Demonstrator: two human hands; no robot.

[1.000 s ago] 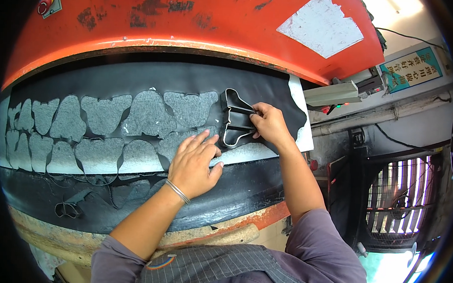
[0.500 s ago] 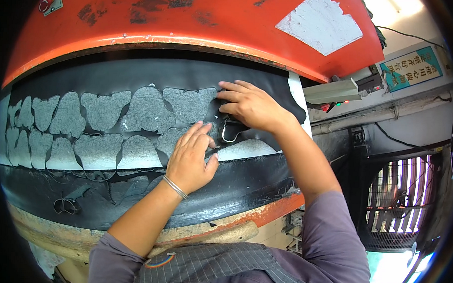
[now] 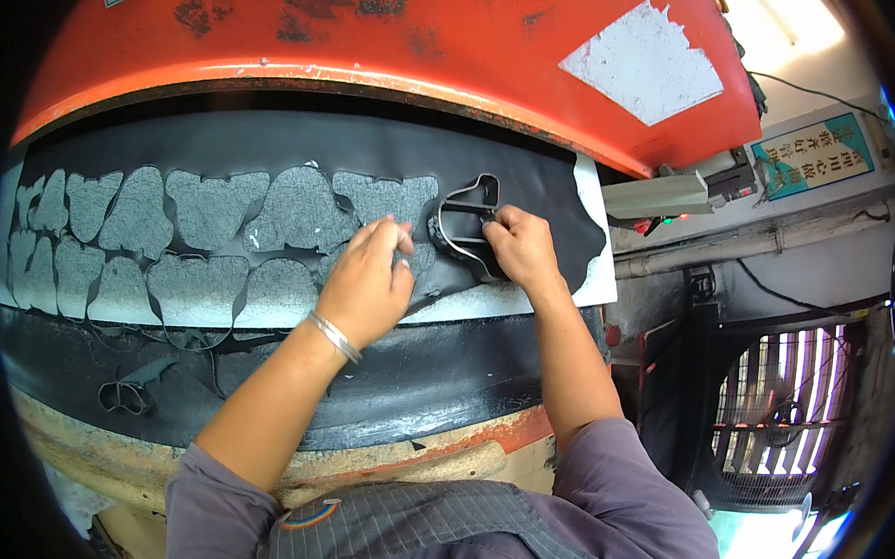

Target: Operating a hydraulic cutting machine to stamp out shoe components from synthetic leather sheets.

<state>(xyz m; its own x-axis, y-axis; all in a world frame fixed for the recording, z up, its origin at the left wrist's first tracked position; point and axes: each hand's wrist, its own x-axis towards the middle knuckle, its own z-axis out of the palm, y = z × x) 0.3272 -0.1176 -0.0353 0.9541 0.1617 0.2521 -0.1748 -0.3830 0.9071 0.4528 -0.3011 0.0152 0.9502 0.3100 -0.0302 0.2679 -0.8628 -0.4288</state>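
A metal cutting die [image 3: 466, 224], a dark outline frame with a rounded, lobed shape, is held by the right hand [image 3: 521, 248]. The fingers of this hand are closed around the right side of the die. The die stands on the black sheet [image 3: 275, 140] near the right end of the counter [image 3: 395, 376], just beside the last cut-out hole.

The left hand [image 3: 367, 282] is laid on the sheet just to the left of the die, with the fingers bent and close together, the tips pressed on the material (nothing is gripped by it). A silver bangle [image 3: 333, 336] is worn on the left wrist.

Two rows of grey cut-out holes [image 3: 208, 207] are seen in the sheet, from the left edge of the counter up to the hands. At the right edge of the sheet a white board [image 3: 592, 225] is seen under it. A second small die [image 3: 125, 396] is lying at the front left part of the counter. Over the far edge of the counter an orange press head [image 3: 377, 40] is placed, with a white worn patch.
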